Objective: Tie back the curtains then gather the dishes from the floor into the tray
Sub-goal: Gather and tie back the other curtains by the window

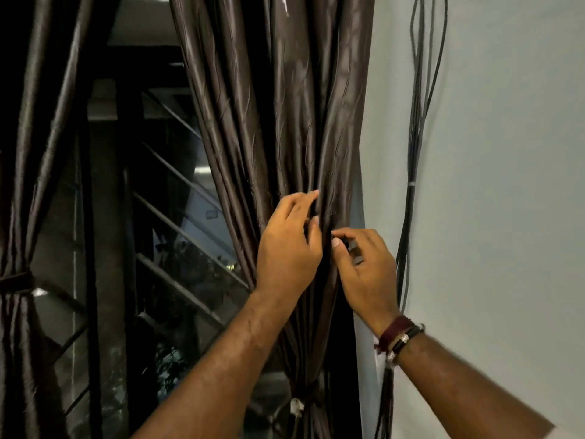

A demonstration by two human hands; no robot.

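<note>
Head view. Right-hand dark brown satin curtain [285,122]: hangs gathered in folds beside the pale wall [506,185], already cinched lower down by a band. Left hand [286,248]: fingers curled into the folds, gripping the cloth. Right hand [364,267]: thumb and fingers pinching the curtain's edge just beside the left. Left-hand dark curtain [19,185]: bound by a brown tieback [15,280]. Black cables [418,122]: hang down the wall. Dishes, tray: not in view.

Handling, judged: cloth soft, light, slippery; take hold around the whole bunched waist, not single pleats.
</note>
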